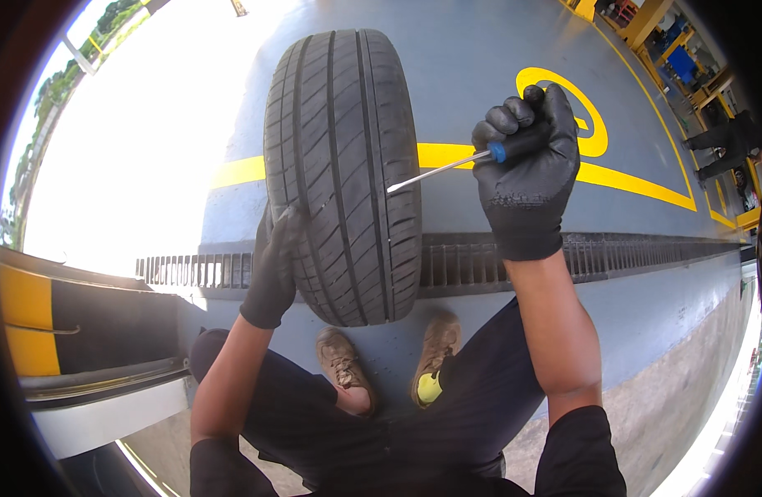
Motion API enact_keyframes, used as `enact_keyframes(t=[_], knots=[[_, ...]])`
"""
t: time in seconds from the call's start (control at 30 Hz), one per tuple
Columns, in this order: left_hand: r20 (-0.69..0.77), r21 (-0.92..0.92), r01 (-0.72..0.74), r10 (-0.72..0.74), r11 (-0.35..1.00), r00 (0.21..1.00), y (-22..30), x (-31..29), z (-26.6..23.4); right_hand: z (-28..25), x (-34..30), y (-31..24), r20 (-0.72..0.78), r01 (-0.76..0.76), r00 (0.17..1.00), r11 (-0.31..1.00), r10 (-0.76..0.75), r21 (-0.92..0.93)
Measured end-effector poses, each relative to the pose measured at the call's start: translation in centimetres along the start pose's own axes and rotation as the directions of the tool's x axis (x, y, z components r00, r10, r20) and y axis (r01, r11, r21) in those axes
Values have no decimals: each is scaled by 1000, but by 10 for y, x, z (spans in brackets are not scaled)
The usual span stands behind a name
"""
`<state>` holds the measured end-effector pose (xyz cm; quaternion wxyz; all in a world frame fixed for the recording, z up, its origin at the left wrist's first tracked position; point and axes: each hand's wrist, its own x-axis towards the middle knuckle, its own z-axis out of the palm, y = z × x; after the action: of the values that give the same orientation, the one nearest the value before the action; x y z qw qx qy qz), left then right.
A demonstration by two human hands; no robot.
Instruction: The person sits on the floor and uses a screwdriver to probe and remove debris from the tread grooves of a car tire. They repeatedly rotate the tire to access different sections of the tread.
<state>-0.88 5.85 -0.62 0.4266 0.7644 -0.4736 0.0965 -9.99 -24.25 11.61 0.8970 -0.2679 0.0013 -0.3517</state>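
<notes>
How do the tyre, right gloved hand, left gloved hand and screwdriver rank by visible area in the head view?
1. Tyre
2. Right gloved hand
3. Left gloved hand
4. Screwdriver, partly covered by the right hand

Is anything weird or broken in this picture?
Nothing looks spilled, and I see no clear damage on the tire or screwdriver. One little oddity: a bright yellow patch shows above the right shoe, but none above the left shoe.
</notes>
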Motion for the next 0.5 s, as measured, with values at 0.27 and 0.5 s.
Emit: enact_keyframes(t=[0.27,0.5], knots=[[132,-463,310,-281,830,950,25,21,1,-8,13,-14,-10,89,996,995,-89,-52],[-55,-480,265,-330,836,942,39,25,3,-7,14,-9,8,-68,998,996,68,-50]])
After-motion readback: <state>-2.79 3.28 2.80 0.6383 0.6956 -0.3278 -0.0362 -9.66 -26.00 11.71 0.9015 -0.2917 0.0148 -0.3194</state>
